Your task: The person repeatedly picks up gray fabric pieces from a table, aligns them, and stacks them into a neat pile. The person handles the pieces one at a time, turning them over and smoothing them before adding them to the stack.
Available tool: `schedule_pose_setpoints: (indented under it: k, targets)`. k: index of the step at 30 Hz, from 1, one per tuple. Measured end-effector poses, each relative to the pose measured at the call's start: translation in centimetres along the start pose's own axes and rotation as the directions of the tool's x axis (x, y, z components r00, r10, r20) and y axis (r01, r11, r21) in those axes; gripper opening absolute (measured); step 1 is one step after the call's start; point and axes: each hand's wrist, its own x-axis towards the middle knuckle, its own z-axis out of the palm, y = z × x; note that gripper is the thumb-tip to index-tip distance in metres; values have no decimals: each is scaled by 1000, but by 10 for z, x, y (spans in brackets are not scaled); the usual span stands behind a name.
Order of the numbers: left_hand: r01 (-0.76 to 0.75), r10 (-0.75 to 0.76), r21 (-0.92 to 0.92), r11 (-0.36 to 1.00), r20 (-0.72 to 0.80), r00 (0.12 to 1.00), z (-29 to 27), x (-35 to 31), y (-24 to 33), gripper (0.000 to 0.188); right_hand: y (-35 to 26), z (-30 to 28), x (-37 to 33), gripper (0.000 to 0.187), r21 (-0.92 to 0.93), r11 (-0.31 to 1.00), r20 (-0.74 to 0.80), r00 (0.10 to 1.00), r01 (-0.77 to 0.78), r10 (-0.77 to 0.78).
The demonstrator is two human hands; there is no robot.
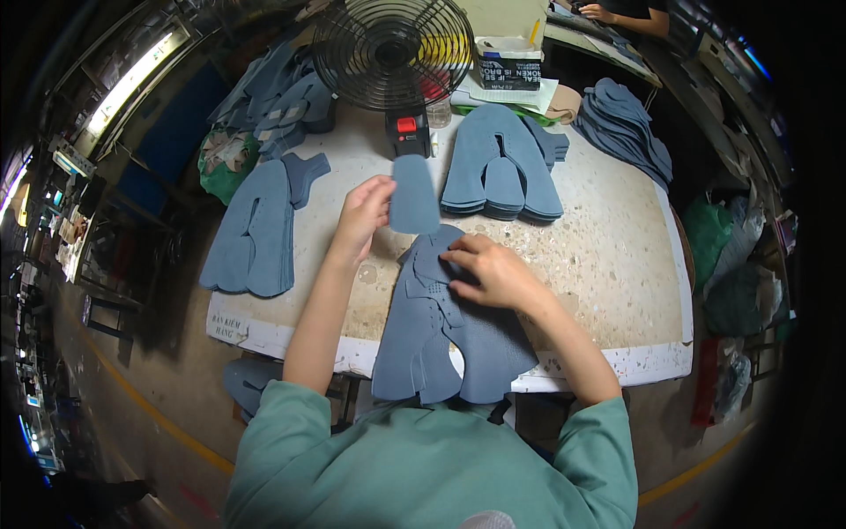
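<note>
Left hand pinches a blue panel; right hand palm-down over cutouts.

The right hand hides part of the blue-grey shoe-upper pieces beneath it. The tongue-shaped piece in the left hand looks slightly blurred. The far edge crops the black fan and a co-worker. Leftward, small workshop details are indistinct.

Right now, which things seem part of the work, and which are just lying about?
Likely in the work:
small blue panel, held by the left hand
blue-grey pieces under the right hand
near-left blue stack

Probably lying about:
black fan
dark box
green bag at right
</note>
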Motion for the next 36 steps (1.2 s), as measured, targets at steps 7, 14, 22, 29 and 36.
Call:
schedule_pose_setpoints:
  k: [7,14,22,29,36]
  targets:
    - [83,-81,-119,989,23,996,2,-3,-21,34,-8,-1,2,25,22,997,-142,987,-67,70]
    - [184,-179,-254,950,39,983,32,-17,-33,37,13,-21,7,22,736,622,-199,793,-268,576]
    - [262,-210,-278,924,204,956,49,-34,-42,41,13,12,7,31,788,579,-197,806,-209,558]
    - [179,-145,-187,966,182,973,55,-38,-50,38,5,20,9,24,534,812,-325,829,-237,456]
    - [-350,169,693,631,317,933,40,-31,-40,30,60,-26,17,18,594,772,-403,747,-225,528]
